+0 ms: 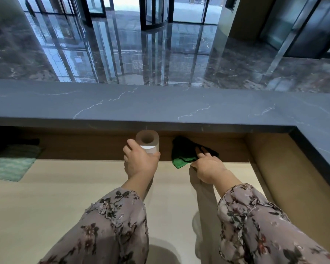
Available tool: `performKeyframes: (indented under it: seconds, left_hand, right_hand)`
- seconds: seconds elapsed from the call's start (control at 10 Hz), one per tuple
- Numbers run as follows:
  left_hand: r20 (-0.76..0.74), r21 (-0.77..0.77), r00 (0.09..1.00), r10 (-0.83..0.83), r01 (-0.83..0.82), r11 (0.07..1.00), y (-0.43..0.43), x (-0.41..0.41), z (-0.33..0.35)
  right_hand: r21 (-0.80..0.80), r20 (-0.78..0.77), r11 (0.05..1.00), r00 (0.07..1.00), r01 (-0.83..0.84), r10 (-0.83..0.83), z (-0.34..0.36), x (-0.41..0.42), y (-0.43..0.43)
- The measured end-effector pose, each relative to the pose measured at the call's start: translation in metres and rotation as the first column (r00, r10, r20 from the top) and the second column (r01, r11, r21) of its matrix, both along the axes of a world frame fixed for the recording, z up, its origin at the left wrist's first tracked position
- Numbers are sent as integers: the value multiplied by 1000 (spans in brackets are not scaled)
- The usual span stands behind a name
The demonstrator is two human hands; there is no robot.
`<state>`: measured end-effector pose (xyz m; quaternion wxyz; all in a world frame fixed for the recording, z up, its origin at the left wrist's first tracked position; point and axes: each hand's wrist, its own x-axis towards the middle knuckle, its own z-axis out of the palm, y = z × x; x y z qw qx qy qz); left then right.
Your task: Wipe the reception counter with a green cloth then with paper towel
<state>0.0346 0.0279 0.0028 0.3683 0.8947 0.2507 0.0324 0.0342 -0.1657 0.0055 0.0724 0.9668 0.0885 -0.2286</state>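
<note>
dark grey veined stone reception counter [160, 103] runs wide and bare, turning a corner at the right, its front edge overhanging a pale beige lower desk [65, 197]. under that overhang stands a white paper towel roll [147, 139], and the left hand [141, 161] grips it, fingers and thumb curled round it. just beside it lies a crumpled green cloth [183, 151]. the right hand [208, 164] rests fingers on it, thumb at its near edge; whether it pinches, i cannot tell. a teal textured mat [11, 162] lies well apart at the left.
</note>
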Motion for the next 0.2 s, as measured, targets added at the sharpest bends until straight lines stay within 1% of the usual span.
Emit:
performKeyframes:
  seconds: [0.1,0.2]
  left_hand:
    - [7,-53,1000,-12,13,998,6,-11,5]
    - [-13,-76,999,-41,40,996,11,-28,20]
  right_hand:
    - [45,25,999,999,25,-26,3,-12,1]
    - [63,-39,997,998,49,-47,11,-26,6]
